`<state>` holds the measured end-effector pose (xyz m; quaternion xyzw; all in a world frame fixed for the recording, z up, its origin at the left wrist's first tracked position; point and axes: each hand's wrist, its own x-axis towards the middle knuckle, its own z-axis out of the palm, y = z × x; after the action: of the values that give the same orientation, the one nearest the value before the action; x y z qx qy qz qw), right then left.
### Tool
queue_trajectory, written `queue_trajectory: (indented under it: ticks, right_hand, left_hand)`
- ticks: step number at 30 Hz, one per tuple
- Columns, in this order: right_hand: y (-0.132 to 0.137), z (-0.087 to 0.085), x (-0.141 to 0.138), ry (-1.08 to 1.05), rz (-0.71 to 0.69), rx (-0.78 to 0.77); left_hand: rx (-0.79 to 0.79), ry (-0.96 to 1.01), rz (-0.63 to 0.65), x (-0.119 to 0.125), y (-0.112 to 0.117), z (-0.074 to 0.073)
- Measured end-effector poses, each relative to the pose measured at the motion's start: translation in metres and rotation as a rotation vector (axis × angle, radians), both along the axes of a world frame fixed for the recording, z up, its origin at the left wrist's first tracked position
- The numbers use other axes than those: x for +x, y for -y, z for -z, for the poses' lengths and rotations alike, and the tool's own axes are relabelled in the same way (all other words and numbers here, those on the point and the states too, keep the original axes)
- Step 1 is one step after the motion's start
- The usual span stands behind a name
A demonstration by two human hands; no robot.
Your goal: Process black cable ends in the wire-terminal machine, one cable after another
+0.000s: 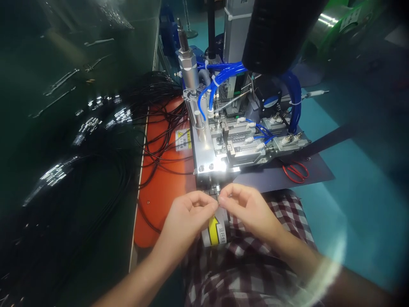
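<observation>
Left of the pneumatic fixture (223, 140): orange mat (159, 192), then dark green worktop (47, 51) heaped with black cables (105, 170). Right of it: red scissors (295, 171) on dark sheet (319, 172), teal floor (335, 213) beyond. Bright glare along its front plate.

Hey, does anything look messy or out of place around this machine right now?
The black cables lie in a loose tangle sprawling over the orange mat left of the machine. Red-handled scissors lie on the dark sheet beside its base. The left hand and right hand pinch a small part at its front; nothing looks damaged.
</observation>
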<state>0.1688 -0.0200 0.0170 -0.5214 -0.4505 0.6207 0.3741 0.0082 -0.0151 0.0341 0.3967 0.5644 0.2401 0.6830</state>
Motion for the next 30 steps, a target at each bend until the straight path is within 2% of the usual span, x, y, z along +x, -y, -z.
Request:
queue_trajectory:
  ticks: [7, 30]
  right_hand:
    - [0.006, 0.008, -0.002, -0.183, 0.016, -0.112]
    - [0.007, 0.017, 0.002, -0.398, -0.074, -0.182]
  left_hand:
    - [-0.028, 0.023, -0.030, 0.001, 0.000, -0.001]
    - [-0.043, 0.116, -0.003, -0.001, -0.002, -0.002]
